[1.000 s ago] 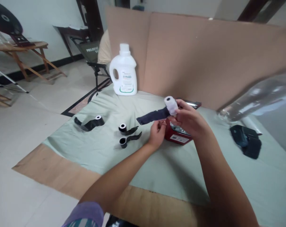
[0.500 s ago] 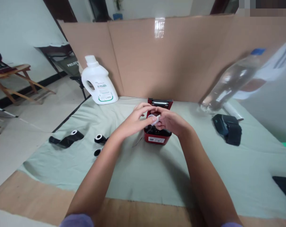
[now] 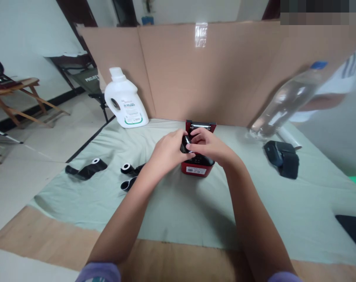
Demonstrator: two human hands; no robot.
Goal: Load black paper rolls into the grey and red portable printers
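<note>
Above an opened red-and-black receipt printer (image 3: 197, 171) I hold a small black-faced paper roll (image 3: 186, 143). My left hand (image 3: 167, 150) grips the roll from the left, fingers over its top and thumb below. From the right, my right hand (image 3: 215, 147) has its thumb and fingers closed against the roll. The printer's lid stands raised at the back, and my fingers hide much of its inside. Left of my left forearm, two black rolls, an upper paper roll (image 3: 127, 168) and a lower paper roll (image 3: 127, 185), lie with loose tails. Another unwound paper roll (image 3: 91, 168) is farther left.
A white detergent jug (image 3: 128, 102) stands by the cardboard screen (image 3: 172, 70). A large clear bottle (image 3: 286, 102) leans at the right, near a black strapped device (image 3: 282, 158). A dark flat object (image 3: 353, 231) is at the right edge. Behind the bottle shows a person's arm (image 3: 325, 102).
The roll has gone from my right hand, beside the printer with its tail hanging out, to between both hands above the printer. It has turned to show black. My view has swung right.
</note>
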